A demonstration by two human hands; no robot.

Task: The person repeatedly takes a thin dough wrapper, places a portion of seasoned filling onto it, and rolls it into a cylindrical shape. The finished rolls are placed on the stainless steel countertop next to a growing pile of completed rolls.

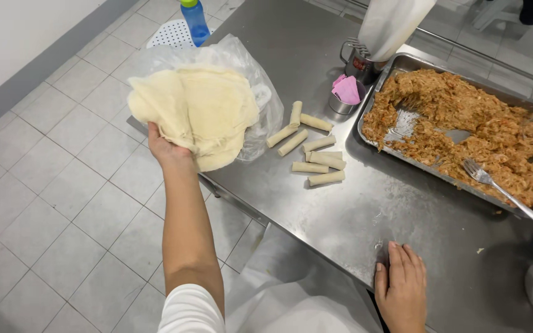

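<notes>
1. left hand (166,148) grips a floppy stack of pale spring roll wrappers (195,114), lifted above their clear plastic bag (260,92) at the steel table's (353,209) far-left corner.
2. right hand (400,285) rests flat and released on the near table edge.
3. wrapper-fetching step; peeling off one thin sheet likely calls for both hands.
4. rolled spring rolls (313,151) lie mid-table, left of the filling tray (402,61).

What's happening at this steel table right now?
A person's left hand grips a stack of thin pale wrappers lying on a clear plastic bag at the table edge. The right hand rests flat on the near edge, holding nothing. Several rolled spring rolls lie mid-table, beside a metal tray of shredded filling with a fork.
</notes>
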